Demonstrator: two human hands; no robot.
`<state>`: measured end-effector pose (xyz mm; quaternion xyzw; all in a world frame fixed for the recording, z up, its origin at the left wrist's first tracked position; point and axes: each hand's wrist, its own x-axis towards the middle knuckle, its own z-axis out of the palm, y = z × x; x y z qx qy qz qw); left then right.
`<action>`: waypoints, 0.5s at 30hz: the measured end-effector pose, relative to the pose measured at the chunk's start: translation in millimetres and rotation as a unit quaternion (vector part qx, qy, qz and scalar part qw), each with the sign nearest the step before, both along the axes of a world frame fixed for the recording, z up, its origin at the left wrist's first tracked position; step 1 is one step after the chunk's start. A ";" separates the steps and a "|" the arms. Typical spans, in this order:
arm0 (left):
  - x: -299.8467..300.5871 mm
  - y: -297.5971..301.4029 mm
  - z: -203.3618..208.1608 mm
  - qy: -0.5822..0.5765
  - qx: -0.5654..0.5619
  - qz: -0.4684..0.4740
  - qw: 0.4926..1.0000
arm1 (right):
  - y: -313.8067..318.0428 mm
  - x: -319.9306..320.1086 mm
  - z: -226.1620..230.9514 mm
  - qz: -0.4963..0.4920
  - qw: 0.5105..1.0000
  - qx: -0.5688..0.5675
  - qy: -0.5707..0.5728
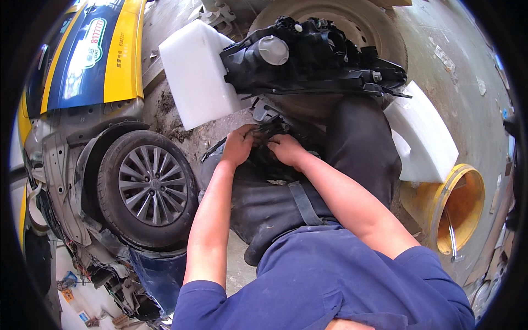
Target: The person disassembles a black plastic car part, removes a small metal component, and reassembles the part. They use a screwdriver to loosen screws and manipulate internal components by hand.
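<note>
My left hand [240, 144] and my right hand [287, 150] are close together over my lap, fingers curled round a dark plastic car part [268, 130]. Shadow and my dark trousers hide much of this part, so its exact kind does not show. A small grey piece [262, 111] juts up from its far end. Just beyond both hands lies a black headlight assembly [313, 63], its back side up, with a round grey cap [273, 50]. Its left end rests against a white foam block [192, 71].
A large wheel [352, 19] lies flat under the headlight. Another white foam block [422, 135] and a tipped yellow bucket [462, 206] with a metal tool [451, 228] in it are at the right. On the left stands a partly dismantled yellow-and-blue car with its front wheel [151, 187].
</note>
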<state>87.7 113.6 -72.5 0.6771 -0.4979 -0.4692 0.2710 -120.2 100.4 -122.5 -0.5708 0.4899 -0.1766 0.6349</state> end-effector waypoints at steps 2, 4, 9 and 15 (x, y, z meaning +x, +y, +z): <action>4.3 -2.4 0.3 0.003 0.057 -0.040 0.998 | -1.7 -4.8 0.5 0.008 0.992 0.118 -0.033; 5.3 -5.3 -0.6 0.004 0.111 -0.047 0.993 | 0.1 -5.3 1.4 0.020 0.997 0.077 -0.023; -3.0 -10.1 -15.0 0.062 0.195 0.005 0.979 | 0.1 -3.4 2.2 0.031 0.999 0.037 -0.016; -17.2 -4.5 -58.4 0.371 0.226 0.188 0.881 | 2.8 -5.7 3.4 0.008 0.998 0.059 -0.024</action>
